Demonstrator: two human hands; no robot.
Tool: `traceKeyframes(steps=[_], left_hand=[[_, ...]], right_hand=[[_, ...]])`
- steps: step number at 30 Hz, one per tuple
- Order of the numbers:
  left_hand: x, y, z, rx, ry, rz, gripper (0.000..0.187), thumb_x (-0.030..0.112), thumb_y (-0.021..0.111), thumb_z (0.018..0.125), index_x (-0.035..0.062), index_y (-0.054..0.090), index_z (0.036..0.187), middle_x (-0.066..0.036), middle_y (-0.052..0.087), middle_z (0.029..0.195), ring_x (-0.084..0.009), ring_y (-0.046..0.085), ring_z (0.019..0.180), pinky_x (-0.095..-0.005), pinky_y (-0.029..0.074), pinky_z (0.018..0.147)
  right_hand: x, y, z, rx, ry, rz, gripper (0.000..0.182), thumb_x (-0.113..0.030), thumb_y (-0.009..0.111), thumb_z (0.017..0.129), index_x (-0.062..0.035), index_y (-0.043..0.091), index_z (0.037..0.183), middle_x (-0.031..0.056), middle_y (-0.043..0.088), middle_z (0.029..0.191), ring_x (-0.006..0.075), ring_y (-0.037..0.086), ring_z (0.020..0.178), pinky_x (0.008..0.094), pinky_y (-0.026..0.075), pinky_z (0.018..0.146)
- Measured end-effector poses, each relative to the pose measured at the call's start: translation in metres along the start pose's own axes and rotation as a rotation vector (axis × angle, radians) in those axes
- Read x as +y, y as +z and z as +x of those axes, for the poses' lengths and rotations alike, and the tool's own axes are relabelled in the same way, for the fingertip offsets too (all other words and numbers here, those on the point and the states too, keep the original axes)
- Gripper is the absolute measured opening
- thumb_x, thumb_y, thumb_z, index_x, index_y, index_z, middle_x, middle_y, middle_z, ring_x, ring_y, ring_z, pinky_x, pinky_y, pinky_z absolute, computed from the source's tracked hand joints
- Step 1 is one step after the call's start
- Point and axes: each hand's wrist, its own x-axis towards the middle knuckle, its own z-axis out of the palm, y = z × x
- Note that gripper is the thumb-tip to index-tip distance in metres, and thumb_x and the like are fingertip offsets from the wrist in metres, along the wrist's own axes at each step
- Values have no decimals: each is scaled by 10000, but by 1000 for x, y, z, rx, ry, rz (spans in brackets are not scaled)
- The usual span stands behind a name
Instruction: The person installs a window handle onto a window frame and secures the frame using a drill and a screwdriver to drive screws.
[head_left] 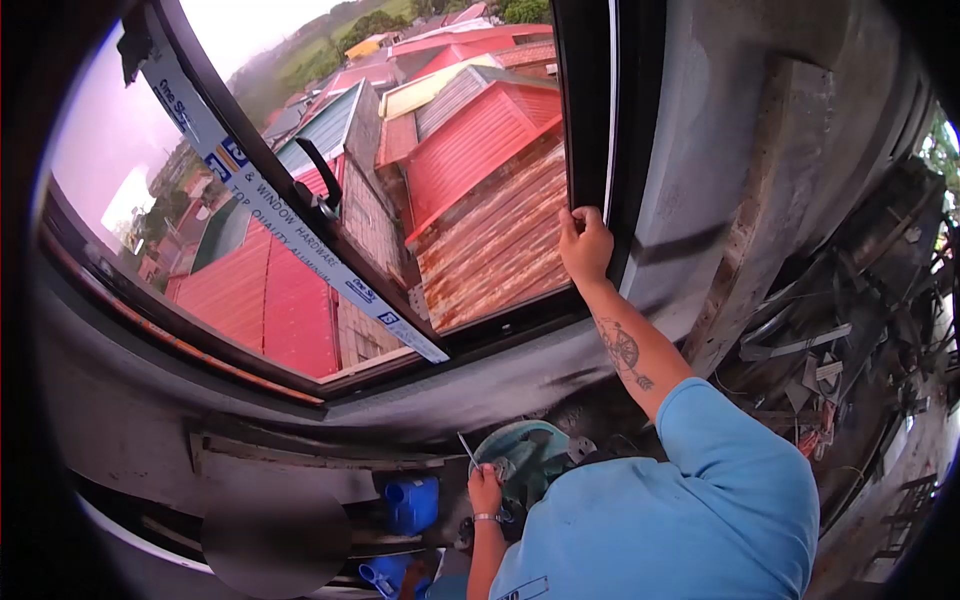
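My right hand [586, 243] is closed against the lower part of the dark window frame [592, 120] on the right. Whatever lies between its fingers is hidden. A thin white strip [612, 90] runs down the frame and ends beside this hand. Lower down, my left hand [485, 490] is closed around a thin, pale, blade-like tool [467, 449] that points up and left. Its exact kind is too small to tell. Just behind the tool is a greenish tub [535, 450]. An open window sash with a black handle [325, 185] carries printed tape [270, 220].
Rusty and red roofs [490, 150] lie outside the opening. A wooden plank [750, 220] leans on the right wall, near piled scrap [840, 310]. Blue containers [412, 505] stand lower left, beside another person, partly blurred out.
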Motion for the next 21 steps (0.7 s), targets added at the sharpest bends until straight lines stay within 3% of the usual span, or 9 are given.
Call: traceKeyframes(steps=[5,11,13,15,17,18,19,20,21], left_hand=[[10,1,-3,5,34,-43,299,271,518,933,-8,584,846,-51,579,630,-132,554,538,-284,447,533],[42,-12,2,37,36,-141,276,247,524,938,-11,586,864,-33,566,641,-104,526,529,-264,442,524],[55,-20,17,119,91,-125,269,240,558,914,-16,606,845,-59,592,662,-128,537,540,-294,443,532],[95,-29,43,226,270,-67,269,239,582,892,-16,625,817,-92,613,681,-164,557,575,-330,446,554],[193,-39,46,401,540,58,227,224,663,839,1,625,854,-107,590,654,-174,539,567,-321,431,547],[248,-43,44,494,550,80,297,240,718,806,-13,611,919,-49,583,688,-108,528,619,-272,410,533],[280,-46,55,542,590,56,365,259,759,769,-4,606,972,-66,598,708,-137,510,580,-303,419,534],[317,-41,61,738,731,64,437,290,792,734,10,602,1011,-76,592,694,-171,480,536,-310,408,518],[344,-40,79,788,859,-41,454,302,805,714,16,598,1000,-77,579,673,-182,483,529,-318,406,513]], right_hand=[[12,2,3,111,-12,-108,199,-255,611,879,-72,543,913,139,626,736,357,626,683,434,487,581],[8,2,2,158,40,-40,190,-256,610,881,-76,548,895,139,627,735,374,622,688,445,483,582],[7,2,2,145,23,-63,186,-267,613,880,-88,567,872,144,626,729,377,620,686,445,479,583],[12,3,2,152,17,-40,188,-278,620,877,-95,581,856,148,626,726,378,620,685,442,477,583],[12,2,2,129,24,-35,197,-278,624,875,-87,583,859,144,629,736,373,623,693,435,479,585],[13,0,2,121,-4,-36,201,-276,626,874,-81,582,859,144,629,739,370,624,696,433,480,588],[13,-2,3,114,-33,-37,206,-274,629,874,-75,581,859,144,629,743,368,625,699,431,481,590],[15,-2,3,81,-17,-56,200,-261,623,881,-68,577,864,144,628,747,364,625,706,421,481,588],[15,-2,3,70,-33,-32,200,-261,623,881,-68,577,864,144,628,747,364,625,706,421,481,588]])
